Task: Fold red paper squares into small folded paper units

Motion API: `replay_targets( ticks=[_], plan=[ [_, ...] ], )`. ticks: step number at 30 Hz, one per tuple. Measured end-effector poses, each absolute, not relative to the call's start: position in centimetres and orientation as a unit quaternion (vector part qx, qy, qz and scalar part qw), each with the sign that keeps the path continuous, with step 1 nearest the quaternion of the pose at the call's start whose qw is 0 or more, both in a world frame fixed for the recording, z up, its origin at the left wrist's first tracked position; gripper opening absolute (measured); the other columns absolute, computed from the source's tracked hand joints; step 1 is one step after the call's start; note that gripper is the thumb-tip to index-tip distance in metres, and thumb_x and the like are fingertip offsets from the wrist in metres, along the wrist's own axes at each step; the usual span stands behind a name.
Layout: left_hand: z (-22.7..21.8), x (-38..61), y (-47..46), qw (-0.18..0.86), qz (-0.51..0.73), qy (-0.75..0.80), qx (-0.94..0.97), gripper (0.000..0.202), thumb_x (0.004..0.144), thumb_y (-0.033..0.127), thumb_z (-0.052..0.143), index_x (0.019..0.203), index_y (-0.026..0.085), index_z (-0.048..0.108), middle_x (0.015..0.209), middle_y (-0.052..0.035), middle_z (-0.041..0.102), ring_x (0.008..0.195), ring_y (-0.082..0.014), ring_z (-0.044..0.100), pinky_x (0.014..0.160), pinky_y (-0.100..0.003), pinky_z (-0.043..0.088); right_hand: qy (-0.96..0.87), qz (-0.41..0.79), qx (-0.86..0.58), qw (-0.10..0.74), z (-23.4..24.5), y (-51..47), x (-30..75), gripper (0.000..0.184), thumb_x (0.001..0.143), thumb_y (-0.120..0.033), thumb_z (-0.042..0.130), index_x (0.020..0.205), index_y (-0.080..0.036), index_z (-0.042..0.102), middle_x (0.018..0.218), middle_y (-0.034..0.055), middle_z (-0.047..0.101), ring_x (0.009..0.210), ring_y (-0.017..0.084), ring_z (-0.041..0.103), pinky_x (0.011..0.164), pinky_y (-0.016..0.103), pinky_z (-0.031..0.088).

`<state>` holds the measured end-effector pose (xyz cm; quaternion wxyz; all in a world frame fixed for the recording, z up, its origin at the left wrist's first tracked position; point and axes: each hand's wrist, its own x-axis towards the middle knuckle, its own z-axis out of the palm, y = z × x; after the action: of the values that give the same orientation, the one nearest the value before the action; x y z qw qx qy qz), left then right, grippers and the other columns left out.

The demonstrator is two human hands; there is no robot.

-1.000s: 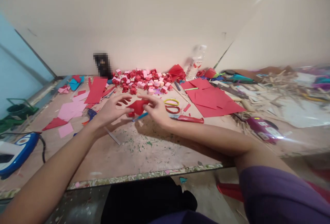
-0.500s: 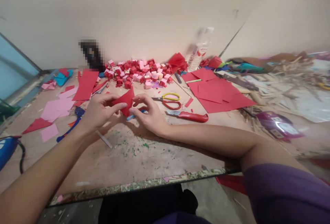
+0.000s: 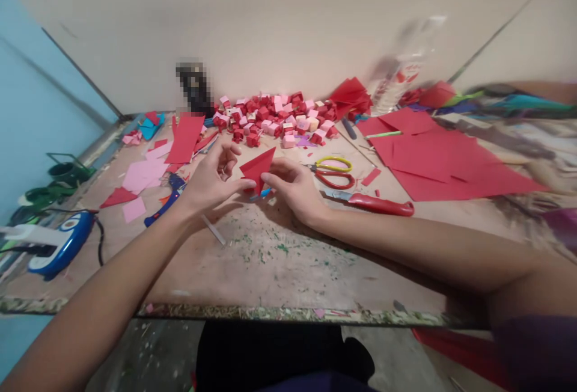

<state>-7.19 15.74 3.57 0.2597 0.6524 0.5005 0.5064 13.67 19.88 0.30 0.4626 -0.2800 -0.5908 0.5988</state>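
A folded piece of red paper (image 3: pixel 258 168) with a pointed upper corner is held up above the table between my two hands. At its lower left edge the thumb of my left hand (image 3: pixel 214 177) presses against it, with the other fingers curled. My right hand (image 3: pixel 297 190) pinches its right side between thumb and fingers. Beneath the paper, partly hidden, is a small blue item (image 3: pixel 265 192) whose kind I cannot make out. Yellow-and-red-handled scissors (image 3: pixel 334 173) and a red-handled knife (image 3: pixel 378 202) lie just right of my right hand.
Many small red and pink paper cubes (image 3: pixel 270 116) are heaped by the wall. Red sheets (image 3: pixel 455 163) lie at right, pink paper (image 3: pixel 142 175) at left. A blue glue gun (image 3: pixel 166 199) lies near my left forearm. A blue power strip (image 3: pixel 67 245) and a plastic bottle (image 3: pixel 401 79) stand farther out.
The view has swung left, so the tabletop things appear farther right. The red paper has turned in my hands, and the left fingers have lifted back from its upper edge.
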Motion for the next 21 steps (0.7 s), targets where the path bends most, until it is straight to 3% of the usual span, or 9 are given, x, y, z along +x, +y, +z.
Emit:
replay_targets(
  ticks=[2,4,6,9,15,21],
  plan=[
    [3.4,-7.3,15.9,0.281,0.492,0.507,0.65,0.055,0.068,0.03,0.097,0.113,0.025,0.066,0.075,0.0062,0.056,0.062,-0.0103,0.05,0.056,-0.023,0.041,-0.575,0.604,-0.292,0.469,0.2,20.0,13.7,0.026,0.081,-0.036,0.089,0.103,-0.028,0.08,0.11,0.0034,0.084,0.099,0.027,0.078,0.09,0.048,0.064],
    [3.3,-7.1,15.9,0.33,0.461,0.517,0.641,0.043,0.074,0.035,0.092,0.11,0.022,0.072,0.071,0.0041,0.062,0.059,-0.0113,0.055,0.053,-0.024,0.043,-0.571,0.605,-0.29,0.472,0.2,20.1,13.6,0.026,0.081,-0.036,0.089,0.103,-0.027,0.079,0.111,0.0041,0.084,0.098,0.027,0.078,0.085,0.046,0.064],
    [3.2,-6.7,15.8,0.393,0.444,0.512,0.621,0.028,0.081,0.04,0.086,0.096,0.018,0.075,0.067,0.0011,0.066,0.056,-0.0124,0.059,0.051,-0.024,0.047,-0.569,0.61,-0.285,0.472,0.1,20.1,13.6,0.026,0.081,-0.036,0.09,0.102,-0.027,0.079,0.11,0.0042,0.084,0.096,0.026,0.077,0.079,0.042,0.064],
    [3.0,-6.1,15.7,0.454,0.452,0.493,0.589,0.027,0.084,0.042,0.083,0.078,0.017,0.073,0.061,-0.0006,0.068,0.05,-0.0121,0.06,0.048,-0.024,0.052,-0.565,0.619,-0.281,0.468,0.1,20.1,13.6,0.026,0.08,-0.037,0.091,0.1,-0.026,0.079,0.104,0.0031,0.084,0.089,0.023,0.076,0.071,0.037,0.062],
    [3.1,-5.8,15.4,0.454,0.485,0.488,0.566,0.034,0.076,0.043,0.094,0.073,0.015,0.075,0.063,-0.003,0.072,0.05,-0.0126,0.065,0.044,-0.021,0.055,-0.596,0.612,-0.289,0.432,0.5,19.9,13.7,0.024,0.087,-0.044,0.087,0.092,-0.022,0.079,0.089,0.0041,0.08,0.077,0.019,0.07,0.068,0.033,0.057],
    [3.1,-5.8,15.3,0.458,0.494,0.481,0.561,0.035,0.075,0.044,0.095,0.072,0.015,0.076,0.064,-0.0046,0.074,0.05,-0.014,0.067,0.043,-0.023,0.057,-0.592,0.613,-0.287,0.439,0.5,19.8,13.6,0.018,0.087,-0.038,0.087,0.085,-0.021,0.079,0.087,0.0038,0.079,0.076,0.017,0.067,0.072,0.035,0.057]
  ],
)
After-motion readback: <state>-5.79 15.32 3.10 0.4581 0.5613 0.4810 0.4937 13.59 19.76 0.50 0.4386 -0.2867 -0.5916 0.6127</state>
